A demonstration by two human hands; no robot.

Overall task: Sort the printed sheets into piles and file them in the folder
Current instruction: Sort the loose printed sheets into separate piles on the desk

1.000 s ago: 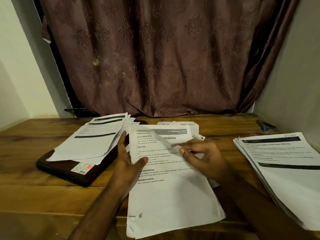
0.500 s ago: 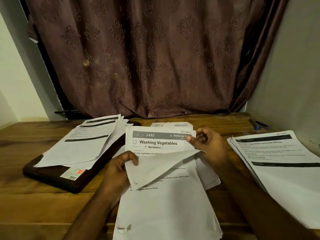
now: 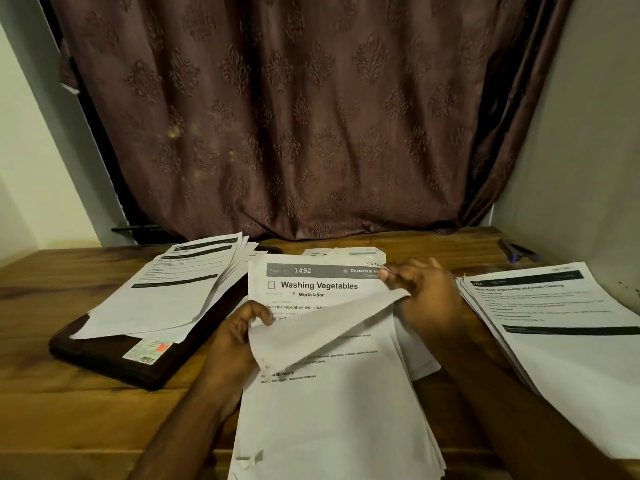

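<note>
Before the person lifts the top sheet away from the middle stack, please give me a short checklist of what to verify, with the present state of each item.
1. Left hand grips the folded-back top sheet: ok.
2. Right hand pinches that sheet's corner: ok.
3. Only one sheet is lifted: cannot tell.
4. Title "Washing Vegetables" on the sheet below is readable: ok.
5. Left pile rests on the dark folder: ok, though fanned.
6. Right pile has free space on top: ok.

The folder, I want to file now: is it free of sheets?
No, a fanned pile of sheets lies on the dark folder, covering most of it.
</note>
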